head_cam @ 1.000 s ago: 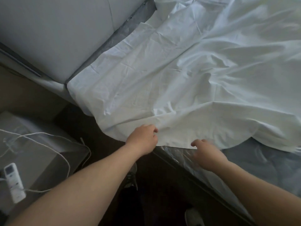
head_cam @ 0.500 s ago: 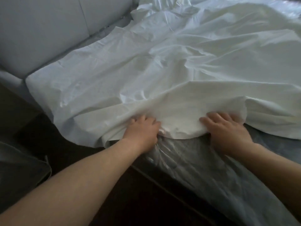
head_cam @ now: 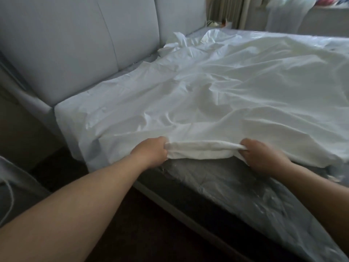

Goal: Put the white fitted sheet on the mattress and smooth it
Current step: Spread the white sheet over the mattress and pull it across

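**Fitted sheet gripped at the near mattress edge**

The white fitted sheet lies rumpled across the top of the mattress, whose plastic-wrapped near side is bare below the hem. The left hand and right hand, set apart, each curl their fingers round the bunched hem, which runs taut between them. A grey padded headboard stands along the left; curtains hang beyond.
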